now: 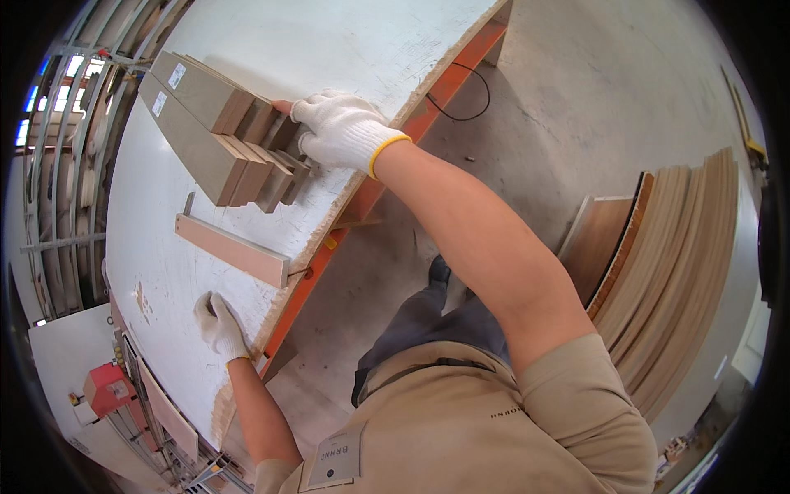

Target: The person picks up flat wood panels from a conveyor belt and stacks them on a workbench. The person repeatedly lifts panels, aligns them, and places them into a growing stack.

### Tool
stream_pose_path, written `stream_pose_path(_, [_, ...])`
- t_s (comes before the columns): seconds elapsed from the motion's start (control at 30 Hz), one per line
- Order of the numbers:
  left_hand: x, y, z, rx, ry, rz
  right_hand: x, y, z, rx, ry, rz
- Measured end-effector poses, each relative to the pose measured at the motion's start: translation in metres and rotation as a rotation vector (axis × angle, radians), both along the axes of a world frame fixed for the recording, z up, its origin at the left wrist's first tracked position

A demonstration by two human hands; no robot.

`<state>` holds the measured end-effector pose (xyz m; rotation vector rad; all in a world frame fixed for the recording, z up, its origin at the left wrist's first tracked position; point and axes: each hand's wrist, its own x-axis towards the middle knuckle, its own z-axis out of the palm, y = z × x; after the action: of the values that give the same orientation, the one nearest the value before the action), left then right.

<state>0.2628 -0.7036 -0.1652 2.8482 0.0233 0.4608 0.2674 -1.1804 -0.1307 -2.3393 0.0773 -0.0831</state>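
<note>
My right hand [341, 132], in a white knit glove with a yellow cuff, reaches to the near ends of stacked boards. Its bare forefinger tip touches the upper boards [216, 95], with the thumb held apart below. The long grey-brown boards lie in two stepped piles, and the lower pile [202, 156] sits nearer me. My left hand [220, 328], also gloved, rests on the white worktable [164, 255], fingers loosely bent and apart, holding nothing visible. Between my hands lies a narrow pinkish wooden strip [234, 249] with a raised edge.
The table's worn edge runs diagonally above an orange frame [411, 123]; a black cable [485, 99] loops from it. At right, many curved wooden panels [666, 272] stand stacked. Metal racking [70, 165] lines the far left, and a red machine box [109, 389] is at lower left.
</note>
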Motion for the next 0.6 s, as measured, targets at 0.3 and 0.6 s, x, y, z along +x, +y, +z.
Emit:
stream_pose_path(0.3, [-0.0002,0.0017,0.0007,0.018,0.006,0.001,0.0047,0.0021,-0.0068,-0.010,-0.001,-0.011])
stream_pose_path(0.6, [-0.0016,0.0012,0.0003,0.004,0.018,0.000,-0.0003,0.0009,-0.0066,0.047,-0.009,-0.023])
